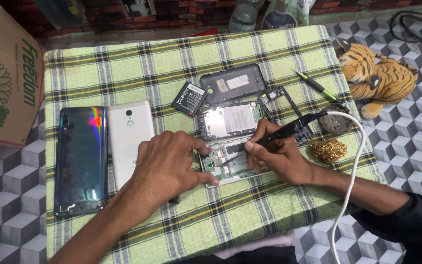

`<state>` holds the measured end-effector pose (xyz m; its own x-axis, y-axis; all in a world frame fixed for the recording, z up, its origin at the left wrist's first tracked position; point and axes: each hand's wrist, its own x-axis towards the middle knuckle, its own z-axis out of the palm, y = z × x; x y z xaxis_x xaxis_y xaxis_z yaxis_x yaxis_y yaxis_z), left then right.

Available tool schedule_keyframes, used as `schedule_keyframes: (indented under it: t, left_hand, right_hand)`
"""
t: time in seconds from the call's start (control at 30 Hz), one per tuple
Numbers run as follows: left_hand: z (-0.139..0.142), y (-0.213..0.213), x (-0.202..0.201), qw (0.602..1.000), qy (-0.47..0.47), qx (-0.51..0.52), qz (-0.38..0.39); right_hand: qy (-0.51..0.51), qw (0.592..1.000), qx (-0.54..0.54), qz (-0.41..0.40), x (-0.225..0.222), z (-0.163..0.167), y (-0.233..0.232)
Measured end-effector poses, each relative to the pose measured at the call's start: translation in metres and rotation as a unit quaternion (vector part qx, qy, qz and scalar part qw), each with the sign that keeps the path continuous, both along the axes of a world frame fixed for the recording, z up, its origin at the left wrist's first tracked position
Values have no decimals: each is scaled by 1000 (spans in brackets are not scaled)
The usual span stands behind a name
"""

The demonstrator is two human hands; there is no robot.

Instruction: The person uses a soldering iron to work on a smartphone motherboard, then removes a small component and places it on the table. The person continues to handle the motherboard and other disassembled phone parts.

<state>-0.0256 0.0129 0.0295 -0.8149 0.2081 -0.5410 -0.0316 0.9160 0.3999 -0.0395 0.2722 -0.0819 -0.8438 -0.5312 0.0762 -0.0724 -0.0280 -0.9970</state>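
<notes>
Soldering step in hand: right hand (277, 156) pinches black corded soldering iron (289, 131), tip on green circuit board of opened silver phone (228, 146), mid-worktop. Left hand (169, 164) curled, fingertips pressing phone's left edge. Next move likely needs steady tip, firm brace.

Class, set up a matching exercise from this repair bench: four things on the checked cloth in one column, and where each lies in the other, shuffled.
1. opened phone
2. loose battery
3. brass wool
4. white phone

A. beside the dark glossy phone
B. under both hands
C. right of the right hand
D. left of the black back cover

Pairs: 1-B, 2-D, 3-C, 4-A
</notes>
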Motion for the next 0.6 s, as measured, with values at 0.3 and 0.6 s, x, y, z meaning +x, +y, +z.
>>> schedule_keyframes:
  t: [0.3,0.6]
  left_hand:
    - [-3,-3,1,1000,19,14,-5]
    - [-6,-3,3,1000,20,17,-13]
  right_hand:
    - [0,1000,-3,4,0,1,0]
    - [-8,1000,-17,19,-1,1,0]
